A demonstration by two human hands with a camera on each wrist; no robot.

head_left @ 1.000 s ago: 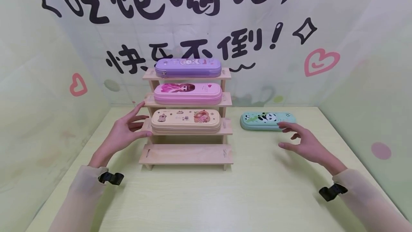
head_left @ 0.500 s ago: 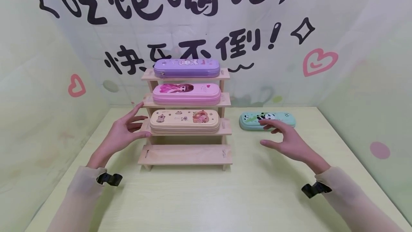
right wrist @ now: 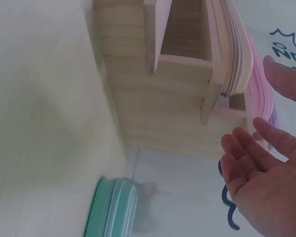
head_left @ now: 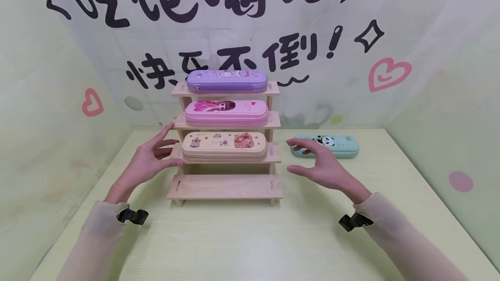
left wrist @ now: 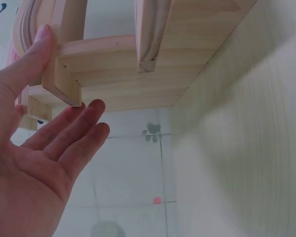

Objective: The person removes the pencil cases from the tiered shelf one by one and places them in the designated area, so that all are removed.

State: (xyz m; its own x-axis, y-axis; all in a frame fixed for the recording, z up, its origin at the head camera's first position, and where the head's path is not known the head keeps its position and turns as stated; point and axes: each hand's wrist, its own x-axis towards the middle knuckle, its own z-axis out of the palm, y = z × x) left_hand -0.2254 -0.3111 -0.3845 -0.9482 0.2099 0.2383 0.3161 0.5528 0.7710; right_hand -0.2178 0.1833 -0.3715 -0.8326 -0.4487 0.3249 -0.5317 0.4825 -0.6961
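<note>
A wooden tiered stand [head_left: 224, 187] holds a purple pencil case [head_left: 226, 82] on top, a pink one [head_left: 226, 114] below it and a cream one [head_left: 224, 146] under that. The lowest tier is bare. At the stand's left side is my left hand [head_left: 146, 161], its thumb against the end of the cream case's shelf and its other fingers extended beside the stand. My right hand [head_left: 322, 166], fingers spread and relaxed with nothing in them, hovers to the right of the stand. Behind it, partly hidden, a green panda pencil case [head_left: 345, 144] lies on the table.
The pale table [head_left: 250, 242] has fabric walls at the back and both sides. Large black lettering and pink hearts [head_left: 389, 75] mark the backdrop. In the right wrist view the green case's end [right wrist: 111, 207] lies low, near the stand's side.
My right hand has moved left, from over the green pencil case's right end to beside the stand. The left hand and all the pencil cases have stayed in place.
</note>
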